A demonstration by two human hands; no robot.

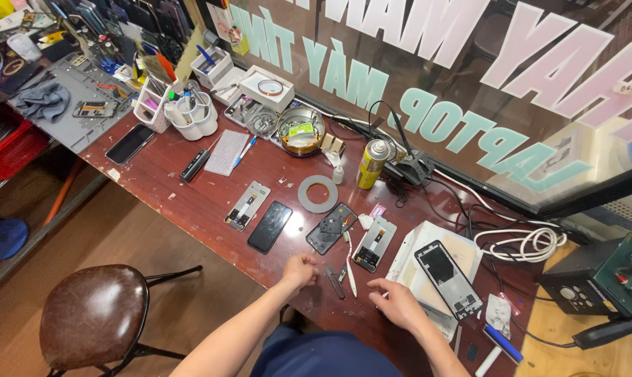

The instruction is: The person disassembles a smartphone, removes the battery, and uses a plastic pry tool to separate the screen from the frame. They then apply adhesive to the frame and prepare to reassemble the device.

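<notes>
My left hand rests near the front edge of the dark red workbench, fingers curled, nothing visibly in it. Just to its right lie tweezers and a white tool. My right hand lies flat-ish on the bench beside a white box with a phone frame on it; whether its fingers pinch something is unclear. Above the hands lie an opened phone, a phone back housing, a black phone screen and another frame.
A grey tape ring, a yellow spray can, a round tin of parts, tool cups and a coiled white cable crowd the bench. A brown stool stands at the left. A glass window runs behind.
</notes>
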